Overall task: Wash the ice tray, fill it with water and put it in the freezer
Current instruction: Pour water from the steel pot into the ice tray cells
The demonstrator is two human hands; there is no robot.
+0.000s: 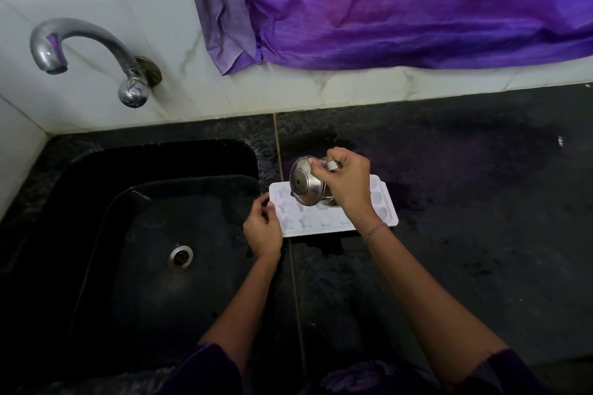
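Note:
A white ice tray (316,221) with star-shaped cells lies flat on the black counter, just right of the sink. My left hand (263,228) grips the tray's left end. My right hand (348,184) holds a small steel cup (305,184) by its handle, tipped steeply over the tray's middle with its bottom facing the camera. The cup and my right wrist hide part of the tray's cells. I cannot tell whether water is in the cells.
A black stone sink (154,234) with a steel drain (180,256) lies to the left. A chrome tap (80,42) juts from the white tiled wall above it. Purple cloth (401,6) hangs over the wall behind the dark counter (481,202).

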